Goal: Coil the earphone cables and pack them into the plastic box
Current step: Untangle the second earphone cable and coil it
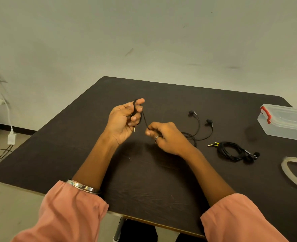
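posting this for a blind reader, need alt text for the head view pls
A person's left hand holds loops of a black earphone cable while the right hand pinches it, above a dark table. To the right lie its earbuds, a coiled earphone and a closed plastic box.

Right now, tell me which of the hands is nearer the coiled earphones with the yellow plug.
Right. The right hand is just left of the coiled earphones, apart from them. The left hand is farther left, beyond the right hand.

Blk earphone cables (199,127); clear plastic box (286,122) w/ red latches; dk-brown table (144,180); pink sleeves (71,212).
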A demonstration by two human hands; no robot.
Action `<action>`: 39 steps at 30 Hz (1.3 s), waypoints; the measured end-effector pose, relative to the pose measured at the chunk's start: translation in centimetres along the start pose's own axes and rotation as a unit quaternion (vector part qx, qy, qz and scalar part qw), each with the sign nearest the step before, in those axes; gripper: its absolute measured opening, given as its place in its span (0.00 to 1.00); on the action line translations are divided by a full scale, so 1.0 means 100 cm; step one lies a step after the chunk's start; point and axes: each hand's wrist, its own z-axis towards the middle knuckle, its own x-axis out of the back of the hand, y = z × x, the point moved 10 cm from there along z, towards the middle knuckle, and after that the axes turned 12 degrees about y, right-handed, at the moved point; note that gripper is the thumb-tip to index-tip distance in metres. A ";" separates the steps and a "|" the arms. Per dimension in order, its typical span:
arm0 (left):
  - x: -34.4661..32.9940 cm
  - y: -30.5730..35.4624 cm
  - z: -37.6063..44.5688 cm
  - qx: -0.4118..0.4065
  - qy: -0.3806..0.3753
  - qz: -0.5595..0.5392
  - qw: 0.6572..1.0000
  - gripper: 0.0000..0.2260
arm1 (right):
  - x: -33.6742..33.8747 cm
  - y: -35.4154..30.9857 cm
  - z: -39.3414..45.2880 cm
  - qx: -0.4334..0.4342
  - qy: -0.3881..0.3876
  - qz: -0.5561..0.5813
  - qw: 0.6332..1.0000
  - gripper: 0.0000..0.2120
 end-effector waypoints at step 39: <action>-0.041 -0.042 -0.041 0.110 -0.263 0.189 0.940 0.18 | 0.084 0.035 0.001 -0.097 0.270 0.238 0.928 0.04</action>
